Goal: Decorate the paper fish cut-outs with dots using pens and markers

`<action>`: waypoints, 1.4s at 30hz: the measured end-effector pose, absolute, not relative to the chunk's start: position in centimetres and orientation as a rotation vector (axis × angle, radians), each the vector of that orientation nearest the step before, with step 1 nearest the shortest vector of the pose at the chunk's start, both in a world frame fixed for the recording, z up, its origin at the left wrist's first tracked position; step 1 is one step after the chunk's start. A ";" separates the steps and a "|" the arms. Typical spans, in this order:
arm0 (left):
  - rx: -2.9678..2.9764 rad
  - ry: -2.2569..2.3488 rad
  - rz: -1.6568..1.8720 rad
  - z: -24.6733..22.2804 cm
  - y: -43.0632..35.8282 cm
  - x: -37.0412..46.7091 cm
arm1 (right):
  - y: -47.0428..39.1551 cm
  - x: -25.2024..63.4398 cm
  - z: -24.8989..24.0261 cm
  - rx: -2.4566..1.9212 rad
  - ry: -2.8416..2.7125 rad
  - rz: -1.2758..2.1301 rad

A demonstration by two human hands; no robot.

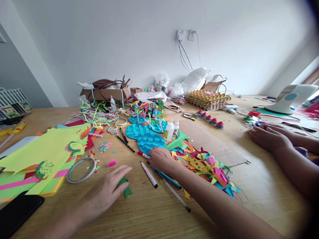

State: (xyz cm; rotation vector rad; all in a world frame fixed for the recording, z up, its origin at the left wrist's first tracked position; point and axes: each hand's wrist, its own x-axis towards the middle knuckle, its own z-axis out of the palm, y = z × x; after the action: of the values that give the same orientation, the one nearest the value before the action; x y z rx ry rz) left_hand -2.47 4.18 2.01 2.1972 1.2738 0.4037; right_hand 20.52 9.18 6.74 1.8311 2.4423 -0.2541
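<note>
My left hand (109, 184) is low over the table with a green paper cutout (128, 192) between its thumb and fingers. Part of the cutout is hidden beneath the hand. Near the middle, my right hand (161, 161) has its fingers curled over a red-capped marker (142, 154), whose far end the hand covers. Just in front of that hand lie a pink-capped white marker (149, 175), a blue pen (171, 179) and a clear pen (175, 195). A woven blue paper disc (151, 143) is right behind the fingertips.
Yellow paper sheets (50, 146) and a tape roll (81, 170) lie left, above a black phone (21, 212). Glue bottles (169, 130) stand behind a pile of paper scraps (206, 166). Another person's hands (270, 139) rest at right. Egg trays (208, 98) are stacked at the back.
</note>
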 end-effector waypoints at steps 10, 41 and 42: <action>1.945 1.180 0.751 5.9 5.9 -0.5 | 5.6 21.1 8.4 1.672 2.795 -0.508; 2.403 1.162 0.574 11.6 4.6 -3.3 | 3.2 21.8 7.4 1.560 3.187 -0.864; 2.354 1.184 0.611 11.6 4.5 -3.9 | 3.2 22.1 7.2 1.612 3.176 -0.884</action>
State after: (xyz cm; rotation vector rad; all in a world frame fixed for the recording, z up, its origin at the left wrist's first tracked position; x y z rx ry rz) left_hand -3.87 4.50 11.64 2.3544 1.1843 0.6108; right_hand 22.07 3.24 7.24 1.6117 3.1763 -0.8842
